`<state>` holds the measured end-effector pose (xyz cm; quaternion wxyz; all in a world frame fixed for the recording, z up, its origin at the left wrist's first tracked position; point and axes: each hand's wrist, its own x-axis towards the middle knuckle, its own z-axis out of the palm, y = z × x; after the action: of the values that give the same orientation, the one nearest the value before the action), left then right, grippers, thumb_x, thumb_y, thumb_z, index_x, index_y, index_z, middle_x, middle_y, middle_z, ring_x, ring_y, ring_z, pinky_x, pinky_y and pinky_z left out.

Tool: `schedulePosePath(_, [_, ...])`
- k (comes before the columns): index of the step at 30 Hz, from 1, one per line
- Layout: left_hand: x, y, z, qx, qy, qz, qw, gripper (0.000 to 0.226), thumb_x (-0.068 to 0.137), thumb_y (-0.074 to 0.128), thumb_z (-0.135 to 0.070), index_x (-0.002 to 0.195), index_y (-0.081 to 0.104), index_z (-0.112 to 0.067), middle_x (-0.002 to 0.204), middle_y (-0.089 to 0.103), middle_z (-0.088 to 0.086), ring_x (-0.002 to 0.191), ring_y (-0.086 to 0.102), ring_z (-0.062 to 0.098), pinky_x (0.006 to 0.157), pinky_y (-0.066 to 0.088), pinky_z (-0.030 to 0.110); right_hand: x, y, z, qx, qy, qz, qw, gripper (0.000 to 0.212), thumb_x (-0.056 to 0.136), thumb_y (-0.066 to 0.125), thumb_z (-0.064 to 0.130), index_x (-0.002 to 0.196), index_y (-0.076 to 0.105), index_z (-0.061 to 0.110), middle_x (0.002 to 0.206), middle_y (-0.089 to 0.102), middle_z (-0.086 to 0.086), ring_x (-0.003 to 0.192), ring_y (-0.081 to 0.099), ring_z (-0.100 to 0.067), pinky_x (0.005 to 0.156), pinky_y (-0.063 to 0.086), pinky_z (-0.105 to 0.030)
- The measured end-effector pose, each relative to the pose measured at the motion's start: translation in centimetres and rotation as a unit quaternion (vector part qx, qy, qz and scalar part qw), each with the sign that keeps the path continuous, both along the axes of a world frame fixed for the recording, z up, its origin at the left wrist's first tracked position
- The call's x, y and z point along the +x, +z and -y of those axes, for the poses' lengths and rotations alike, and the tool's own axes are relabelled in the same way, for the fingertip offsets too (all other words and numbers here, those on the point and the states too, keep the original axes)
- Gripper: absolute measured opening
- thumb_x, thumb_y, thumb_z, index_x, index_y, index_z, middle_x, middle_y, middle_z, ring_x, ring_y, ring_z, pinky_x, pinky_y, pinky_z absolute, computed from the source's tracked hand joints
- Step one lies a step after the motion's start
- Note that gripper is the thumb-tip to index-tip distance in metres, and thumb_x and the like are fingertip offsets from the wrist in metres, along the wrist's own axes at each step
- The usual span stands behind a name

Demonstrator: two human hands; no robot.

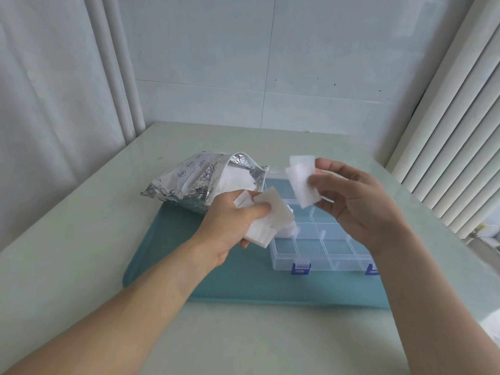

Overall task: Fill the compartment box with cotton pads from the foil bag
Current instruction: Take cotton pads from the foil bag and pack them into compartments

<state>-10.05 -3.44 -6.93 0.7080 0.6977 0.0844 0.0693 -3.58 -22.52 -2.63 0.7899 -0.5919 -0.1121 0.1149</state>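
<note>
Farthest left lies the crinkled silver foil zip bag [189, 182], slumped on its side partly on the pale green tabletop [81, 239] and partly on the back corner of the flat teal plastic tray [167, 266]. Its mouth gapes toward the right, which looks deliberate — white pads show inside, and the opening faces the hands and the box for an easy reach.

Next comes the left hand [235, 226], raised above the tray just in front of the bag's mouth. Its fingers and thumb are curled round a loose stack of square white cotton pads [266, 220], the thumb pressing across the top so the fanned pile does not slide apart. It seems to serve as the reserve supply.

To the right, the clear plastic compartment box with blue latches [324, 250] sits open on the tray, its grid of cells mostly bare; something white shows in one cell near the left hand, though the stack partly hides it.

Over the box's far side, the right hand [351, 201] pinches a few separated white pads [301, 182] between thumb and fingertips, the remaining fingers loosely spread. Holding them upright and apart from the stack — likely to count or square them before lowering them into a cell.
</note>
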Motion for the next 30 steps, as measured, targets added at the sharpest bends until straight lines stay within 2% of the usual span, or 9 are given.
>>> schedulePosePath(3, [0.0, 0.0, 0.2, 0.007, -0.010, 0.006, 1.000, 0.004, 0.087, 0.071, -0.013, 0.084, 0.071, -0.013, 0.071, 0.065, 0.006, 0.061, 0.055, 0.025, 0.038, 0.029, 0.021, -0.7, -0.2, -0.5, -0.100, 0.047, 0.052, 0.993, 0.035, 0.069, 0.080, -0.001, 0.101, 0.069, 0.007, 0.089, 0.076, -0.008, 0.074, 0.070, -0.021, 0.072, 0.058, -0.030])
schedulePosePath(6, [0.0, 0.1, 0.2, 0.007, -0.016, 0.002, 1.000, 0.006, 0.083, 0.074, -0.015, 0.081, 0.070, -0.012, 0.066, 0.058, 0.006, 0.059, 0.050, 0.022, 0.039, 0.029, 0.021, -1.2, -0.8, -1.4, -0.224, -0.018, 0.134, 0.965, 0.025, 0.081, 0.078, -0.003, 0.101, 0.070, 0.008, 0.086, 0.078, -0.004, 0.077, 0.074, -0.021, 0.074, 0.058, -0.029])
schedulePosePath(10, [0.0, 0.5, 0.0, -0.022, -0.032, -0.004, 0.999, 0.022, 0.068, 0.069, -0.026, 0.085, 0.069, -0.012, 0.071, 0.058, 0.009, 0.057, 0.050, 0.020, 0.040, 0.029, 0.022, -1.2, -1.4, -1.9, -0.255, -0.060, 0.162, 0.951, 0.021, 0.080, 0.080, 0.002, 0.096, 0.071, 0.013, 0.082, 0.078, 0.002, 0.077, 0.075, -0.018, 0.076, 0.060, -0.032])
schedulePosePath(13, [-0.1, 0.6, -0.1, -0.040, -0.049, -0.002, 0.998, 0.029, 0.068, 0.070, -0.027, 0.091, 0.069, -0.009, 0.074, 0.061, 0.008, 0.055, 0.051, 0.018, 0.039, 0.028, 0.021, -1.2, -1.4, -2.2, -0.266, -0.083, 0.178, 0.944, 0.019, 0.079, 0.081, 0.003, 0.093, 0.072, 0.012, 0.078, 0.077, 0.002, 0.068, 0.073, -0.015, 0.066, 0.059, -0.026])
schedulePosePath(17, [-0.2, 0.3, 0.1, -0.027, -0.041, 0.005, 0.999, 0.014, 0.079, 0.081, -0.019, 0.082, 0.068, -0.015, 0.066, 0.062, 0.003, 0.051, 0.050, 0.017, 0.039, 0.024, 0.019, -1.3, -1.2, -2.0, -0.283, -0.063, 0.174, 0.941, 0.015, 0.078, 0.084, 0.009, 0.088, 0.073, 0.011, 0.073, 0.076, -0.001, 0.056, 0.065, -0.014, 0.056, 0.054, -0.023])
schedulePosePath(21, [-0.1, -0.1, 0.0, -0.022, -0.013, 0.004, 1.000, 0.010, 0.088, 0.072, -0.011, 0.082, 0.069, -0.018, 0.066, 0.065, 0.002, 0.055, 0.052, 0.021, 0.038, 0.024, 0.018, -1.3, -0.7, -1.5, -0.348, -0.001, 0.197, 0.917, 0.010, 0.084, 0.080, 0.021, 0.085, 0.072, 0.014, 0.066, 0.074, -0.002, 0.051, 0.060, -0.010, 0.050, 0.044, -0.020])
schedulePosePath(25, [-0.1, -0.1, -0.1, -0.015, -0.026, 0.015, 0.999, 0.006, 0.089, 0.072, -0.012, 0.086, 0.069, -0.016, 0.070, 0.065, 0.005, 0.059, 0.054, 0.023, 0.039, 0.026, 0.019, -1.1, -1.2, -1.6, -0.399, -0.011, 0.277, 0.874, 0.008, 0.086, 0.076, 0.029, 0.086, 0.073, 0.022, 0.075, 0.073, 0.010, 0.063, 0.064, -0.005, 0.061, 0.048, -0.018])
schedulePosePath(28, [-0.2, 0.0, 0.0, -0.025, -0.053, 0.036, 0.998, 0.007, 0.085, 0.077, -0.014, 0.090, 0.072, -0.014, 0.076, 0.071, 0.009, 0.065, 0.062, 0.023, 0.050, 0.045, 0.025, -1.2, -1.2, -1.5, -0.402, 0.026, 0.260, 0.878, 0.029, 0.080, 0.080, 0.042, 0.102, 0.070, 0.026, 0.083, 0.074, 0.008, 0.070, 0.067, -0.013, 0.061, 0.054, -0.028])
schedulePosePath(30, [-0.1, 0.0, 0.2, -0.059, -0.072, 0.048, 0.995, 0.016, 0.084, 0.078, -0.016, 0.097, 0.073, -0.009, 0.093, 0.075, 0.015, 0.083, 0.069, 0.027, 0.075, 0.056, 0.039, -1.2, -0.9, -1.2, -0.381, 0.053, 0.223, 0.896, 0.022, 0.081, 0.082, 0.032, 0.098, 0.074, 0.020, 0.078, 0.076, 0.002, 0.058, 0.063, -0.014, 0.051, 0.049, -0.028])
